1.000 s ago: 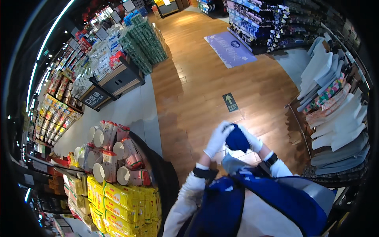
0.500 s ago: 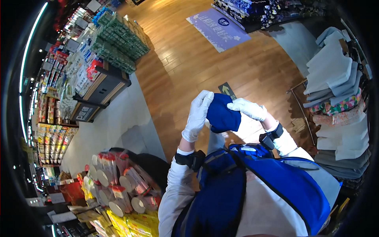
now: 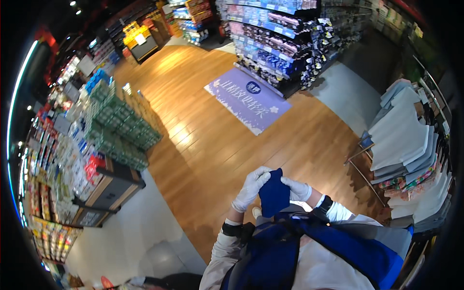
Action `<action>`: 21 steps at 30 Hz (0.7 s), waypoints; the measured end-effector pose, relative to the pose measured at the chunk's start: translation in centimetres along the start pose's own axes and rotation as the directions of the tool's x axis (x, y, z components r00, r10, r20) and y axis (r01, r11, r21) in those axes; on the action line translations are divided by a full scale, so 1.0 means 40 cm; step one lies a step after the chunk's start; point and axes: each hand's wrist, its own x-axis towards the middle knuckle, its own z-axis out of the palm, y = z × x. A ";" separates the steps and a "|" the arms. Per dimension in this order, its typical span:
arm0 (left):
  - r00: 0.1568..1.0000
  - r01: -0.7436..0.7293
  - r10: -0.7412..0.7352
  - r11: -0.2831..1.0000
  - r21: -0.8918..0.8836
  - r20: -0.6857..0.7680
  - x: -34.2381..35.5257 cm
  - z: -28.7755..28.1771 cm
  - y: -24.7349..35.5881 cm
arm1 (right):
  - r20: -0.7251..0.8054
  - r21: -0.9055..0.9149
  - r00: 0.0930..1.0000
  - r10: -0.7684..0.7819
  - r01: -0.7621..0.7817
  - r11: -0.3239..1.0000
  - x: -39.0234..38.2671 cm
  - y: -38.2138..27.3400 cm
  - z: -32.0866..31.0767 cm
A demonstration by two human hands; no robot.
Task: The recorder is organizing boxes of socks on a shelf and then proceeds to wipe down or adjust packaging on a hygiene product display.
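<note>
A dark blue piece of fabric (image 3: 274, 194) hangs between my two hands in front of my body, over the wooden floor. Its exact kind of garment cannot be made out. White-gloved, my left hand (image 3: 250, 189) pinches its upper left edge. On the opposite side my right hand (image 3: 297, 189), also in a white glove, grips the upper right edge between thumb and fingers. The cloth's lower end drops toward my blue vest (image 3: 261, 258).
Hanging clothes (image 3: 398, 137) on a metal rack (image 3: 365, 176) stand to my right. Green stacked packs (image 3: 113, 121) and a dark display stand (image 3: 108, 193) line the left. Ahead are a purple floor panel (image 3: 246, 104) and shelves (image 3: 266, 46) of packaged goods.
The view has tilted up, showing more floor and shelves ahead. Both hands still hold the fabric, which now looks narrower and sits lower in the picture. The floor arrow sign is out of sight.
</note>
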 end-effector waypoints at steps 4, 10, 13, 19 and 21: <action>0.984 0.141 -0.135 0.989 -0.047 0.120 0.137 -0.065 0.016 | -0.073 0.058 0.985 -0.156 0.161 0.985 0.059 -0.044 -0.014; 0.975 0.072 -0.095 0.990 0.122 0.199 0.384 -0.157 0.032 | -0.068 0.100 0.977 -0.202 0.208 0.973 0.165 -0.231 -0.051; 0.953 -0.212 0.095 0.888 0.409 0.286 0.527 -0.231 0.001 | -0.137 0.028 0.959 -0.249 0.255 0.966 0.229 -0.336 -0.104; 0.955 -0.297 0.227 0.753 0.587 0.192 0.801 -0.308 0.043 | -0.201 -0.261 0.950 -0.239 0.183 0.948 0.337 -0.590 -0.180; 0.960 -0.268 0.133 0.695 0.667 0.247 0.888 -0.325 0.092 | -0.147 -0.247 0.955 -0.259 0.218 0.944 0.381 -0.673 -0.224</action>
